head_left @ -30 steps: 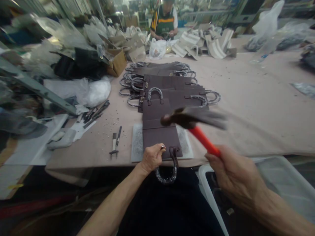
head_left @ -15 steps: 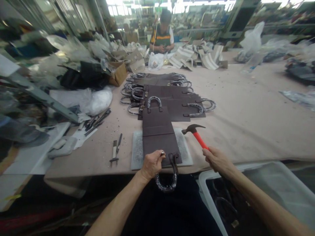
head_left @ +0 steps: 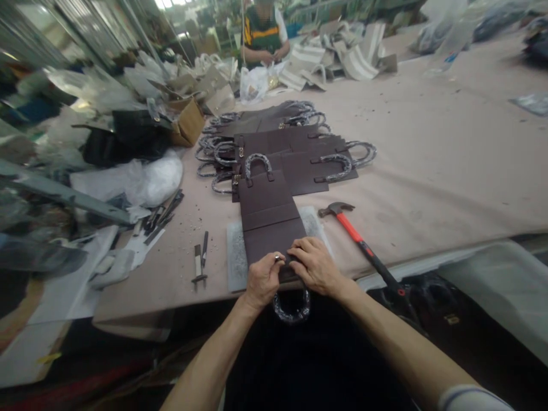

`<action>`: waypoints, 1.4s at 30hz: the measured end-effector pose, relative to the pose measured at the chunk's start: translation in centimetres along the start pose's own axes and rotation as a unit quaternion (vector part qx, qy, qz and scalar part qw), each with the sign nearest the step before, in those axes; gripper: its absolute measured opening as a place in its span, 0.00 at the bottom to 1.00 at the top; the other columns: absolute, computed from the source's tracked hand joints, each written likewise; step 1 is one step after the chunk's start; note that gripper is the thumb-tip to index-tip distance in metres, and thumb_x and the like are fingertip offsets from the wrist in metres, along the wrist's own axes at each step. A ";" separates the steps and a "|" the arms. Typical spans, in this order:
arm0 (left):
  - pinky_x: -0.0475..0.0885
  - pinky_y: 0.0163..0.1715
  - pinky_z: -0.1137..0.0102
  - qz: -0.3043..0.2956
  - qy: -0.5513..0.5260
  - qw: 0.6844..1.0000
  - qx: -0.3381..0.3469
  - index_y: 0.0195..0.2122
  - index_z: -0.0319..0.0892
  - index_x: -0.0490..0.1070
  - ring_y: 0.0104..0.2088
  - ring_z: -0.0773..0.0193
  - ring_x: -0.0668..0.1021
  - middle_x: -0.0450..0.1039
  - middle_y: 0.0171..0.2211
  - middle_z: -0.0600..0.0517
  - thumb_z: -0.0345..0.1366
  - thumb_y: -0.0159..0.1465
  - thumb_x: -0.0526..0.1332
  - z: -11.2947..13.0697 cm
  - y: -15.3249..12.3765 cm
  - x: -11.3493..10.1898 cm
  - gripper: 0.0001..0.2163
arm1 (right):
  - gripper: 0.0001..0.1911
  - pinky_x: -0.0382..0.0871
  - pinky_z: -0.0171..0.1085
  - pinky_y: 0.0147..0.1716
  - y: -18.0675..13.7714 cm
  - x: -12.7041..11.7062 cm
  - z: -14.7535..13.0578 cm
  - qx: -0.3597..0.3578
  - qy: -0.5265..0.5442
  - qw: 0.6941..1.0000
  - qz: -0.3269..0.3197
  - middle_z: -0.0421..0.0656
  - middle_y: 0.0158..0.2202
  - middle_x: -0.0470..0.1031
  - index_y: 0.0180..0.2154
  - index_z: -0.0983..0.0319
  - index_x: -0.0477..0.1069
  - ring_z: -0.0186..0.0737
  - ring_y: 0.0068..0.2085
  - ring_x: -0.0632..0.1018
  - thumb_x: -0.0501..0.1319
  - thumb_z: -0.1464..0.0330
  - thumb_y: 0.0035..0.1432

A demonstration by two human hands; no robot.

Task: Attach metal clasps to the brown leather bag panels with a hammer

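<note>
A dark brown bag panel (head_left: 269,214) lies lengthwise before me, its near end on a grey slab (head_left: 237,260). A plastic-wrapped bag handle (head_left: 292,315) hangs from that end over the table edge. My left hand (head_left: 263,279) is closed in a pinch at the panel's near end; a small shiny bit shows at its fingertips, too small to name. My right hand (head_left: 314,265) is closed with bent fingers on the handle's attached end, which it mostly covers. A claw hammer (head_left: 353,231) with a red and black grip lies to the right, out of my hands.
More brown panels with wrapped handles (head_left: 295,165) are stacked beyond. Two slim tools (head_left: 198,265) lie left of the slab, with further tools (head_left: 162,214) behind. A white bin (head_left: 509,279) holding dark pieces stands below right. Across the table a person (head_left: 265,34) sits near pale pieces.
My right hand has let go of the hammer, which now lies on the table, and has moved left onto the handle end. My left hand stays pinched at the panel. The view has tipped down.
</note>
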State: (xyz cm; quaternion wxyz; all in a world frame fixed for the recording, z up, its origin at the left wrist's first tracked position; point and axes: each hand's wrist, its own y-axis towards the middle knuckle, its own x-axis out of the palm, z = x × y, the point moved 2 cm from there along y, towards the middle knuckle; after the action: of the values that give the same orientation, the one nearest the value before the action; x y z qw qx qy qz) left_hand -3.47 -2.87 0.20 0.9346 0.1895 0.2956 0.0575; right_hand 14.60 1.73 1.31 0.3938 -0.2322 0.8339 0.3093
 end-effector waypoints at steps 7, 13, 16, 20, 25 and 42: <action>0.80 0.38 0.71 0.020 -0.006 1.000 0.003 0.36 0.43 0.76 0.33 0.64 0.84 0.83 0.33 0.50 0.35 0.71 0.57 2.6 0.0 -0.9 0.09 | 0.12 0.63 0.50 0.54 -0.2 0.1 0.5 0.019 0.012 1.000 -0.015 0.49 0.50 0.74 0.50 0.61 0.74 0.50 0.51 0.70 0.57 0.68 0.69; 0.79 0.41 0.68 0.184 0.071 0.971 -0.132 0.38 0.42 0.75 0.34 0.62 0.84 0.82 0.32 0.51 0.41 0.71 0.57 0.9 2.8 -6.1 0.11 | 0.12 0.63 0.51 0.54 0.0 -0.1 0.5 0.016 0.031 0.999 -0.002 0.50 0.49 0.75 0.49 0.62 0.75 0.50 0.51 0.70 0.56 0.67 0.69; 0.77 0.39 0.68 0.201 0.183 0.942 -0.199 0.36 0.41 0.76 0.32 0.61 0.82 0.80 0.29 0.51 0.41 0.67 0.59 -3.3 4.0 -9.1 0.10 | 0.12 0.64 0.51 0.53 0.0 -0.2 0.6 0.016 0.037 0.999 -0.005 0.49 0.49 0.75 0.49 0.61 0.75 0.50 0.50 0.70 0.57 0.66 0.68; 0.76 0.45 0.61 0.130 0.334 0.912 -0.202 0.45 0.41 0.77 0.41 0.52 0.82 0.81 0.39 0.44 0.38 0.64 0.61 -6.7 3.5 -10.7 0.11 | 0.12 0.63 0.51 0.55 -0.3 -0.2 1.1 0.010 0.068 0.998 0.000 0.49 0.49 0.75 0.49 0.61 0.75 0.50 0.51 0.71 0.57 0.66 0.69; 0.73 0.58 0.53 0.069 0.322 0.943 -0.036 0.51 0.40 0.75 0.56 0.49 0.78 0.77 0.53 0.39 0.33 0.68 0.56 -4.5 1.4 -7.7 0.13 | 0.13 0.64 0.51 0.56 -0.7 -0.6 2.4 -0.015 0.184 0.983 0.016 0.47 0.48 0.77 0.47 0.59 0.73 0.47 0.51 0.73 0.52 0.71 0.67; 0.76 0.59 0.51 -0.075 0.220 0.965 0.123 0.50 0.43 0.73 0.59 0.50 0.77 0.76 0.55 0.42 0.27 0.68 0.58 -2.0 -4.0 -5.4 0.12 | 0.12 0.69 0.49 0.50 -0.3 -1.0 2.4 -0.048 0.180 0.982 0.009 0.46 0.40 0.79 0.37 0.59 0.74 0.45 0.46 0.76 0.55 0.78 0.59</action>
State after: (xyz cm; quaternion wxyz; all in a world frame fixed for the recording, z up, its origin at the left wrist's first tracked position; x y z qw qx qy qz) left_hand -9.03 -7.12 -0.02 0.8174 0.2633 0.5123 -0.0098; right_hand 16.61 3.30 0.81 0.2227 -0.2953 0.8773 0.3058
